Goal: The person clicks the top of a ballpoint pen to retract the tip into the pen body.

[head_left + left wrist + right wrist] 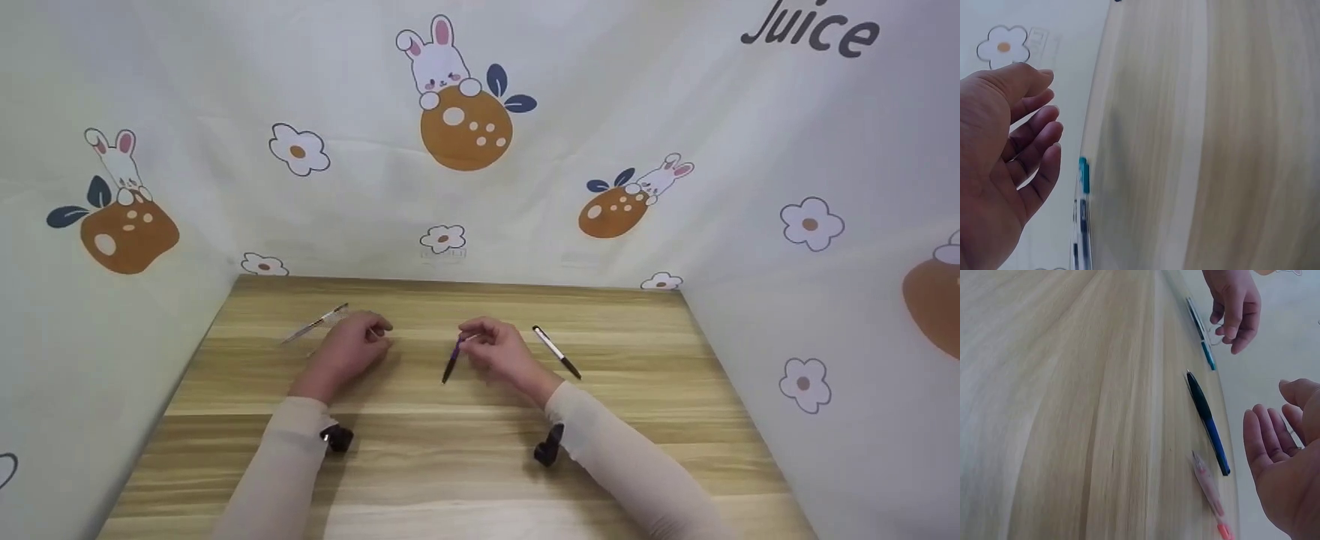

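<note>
My left hand (351,349) hovers over the left part of the table, fingers loosely curled and nothing seen in them. Next to it lies a clear pen (315,324), which shows a teal end (1084,174) in the left wrist view. My right hand (501,351) is held above the middle right, its fingers loosely bent and apart in the right wrist view. A dark blue and black pen (451,361) lies just left of it; in the right wrist view this pen (1207,422) sits between the teal-ended pen (1201,333) and a pinkish clear pen (1208,489).
A white pen with black ends (557,352) lies right of the right hand. The wood-grain table (435,472) is bordered by a pale curtain (337,202) printed with rabbits, oranges and flowers. Each sleeved wrist bears a small black camera (549,446).
</note>
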`<state>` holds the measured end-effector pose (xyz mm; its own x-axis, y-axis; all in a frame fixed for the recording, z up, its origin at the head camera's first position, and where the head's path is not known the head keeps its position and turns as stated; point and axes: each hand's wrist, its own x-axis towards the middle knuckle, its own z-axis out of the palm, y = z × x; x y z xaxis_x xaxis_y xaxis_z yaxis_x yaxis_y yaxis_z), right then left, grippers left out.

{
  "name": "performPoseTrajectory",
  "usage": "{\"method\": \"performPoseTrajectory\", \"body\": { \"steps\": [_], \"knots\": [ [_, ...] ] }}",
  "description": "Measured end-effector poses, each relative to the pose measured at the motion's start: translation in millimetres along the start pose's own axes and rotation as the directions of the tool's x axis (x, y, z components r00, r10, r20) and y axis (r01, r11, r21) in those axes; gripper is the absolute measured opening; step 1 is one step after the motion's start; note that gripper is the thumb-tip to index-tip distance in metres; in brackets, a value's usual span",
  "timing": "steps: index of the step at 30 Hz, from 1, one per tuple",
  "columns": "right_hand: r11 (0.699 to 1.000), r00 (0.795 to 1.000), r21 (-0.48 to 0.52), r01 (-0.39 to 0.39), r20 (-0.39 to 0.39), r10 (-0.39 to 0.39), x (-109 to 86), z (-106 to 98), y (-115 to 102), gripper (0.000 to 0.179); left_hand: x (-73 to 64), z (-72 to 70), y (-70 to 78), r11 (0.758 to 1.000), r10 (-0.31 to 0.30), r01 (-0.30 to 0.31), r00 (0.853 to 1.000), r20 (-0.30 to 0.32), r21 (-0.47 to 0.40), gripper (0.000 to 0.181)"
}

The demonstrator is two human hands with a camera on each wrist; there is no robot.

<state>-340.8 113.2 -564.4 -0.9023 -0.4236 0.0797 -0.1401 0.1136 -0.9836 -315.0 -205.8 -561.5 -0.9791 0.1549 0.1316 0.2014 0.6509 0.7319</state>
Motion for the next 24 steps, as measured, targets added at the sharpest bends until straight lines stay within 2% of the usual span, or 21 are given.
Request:
{"method": "performPoseTrajectory", "body": {
  "steps": [9,18,24],
  "knots": [
    [0.998,0.998,-0.037,-0.042,-0.039,0.04,-12.1,-28.3,-1.6,0.03,2.0,17.6,17.6,1.0,0.0,-0.001,0.999,0.05,0.017,0.028],
    [0.996,0.996,-0.085,0.02,-0.082,-0.027,-24.2,-43.5,0.1,0.031,6.4,39.6,36.7,1.0,0.004,-0.004,0.995,0.096,-0.008,0.028],
    [0.995,0.993,-0.101,0.023,-0.111,-0.035,-30.4,-52.2,3.4,0.029,9.1,51.4,41.0,0.998,0.053,-0.051,0.994,0.1,-0.022,0.024]
  ]
}}
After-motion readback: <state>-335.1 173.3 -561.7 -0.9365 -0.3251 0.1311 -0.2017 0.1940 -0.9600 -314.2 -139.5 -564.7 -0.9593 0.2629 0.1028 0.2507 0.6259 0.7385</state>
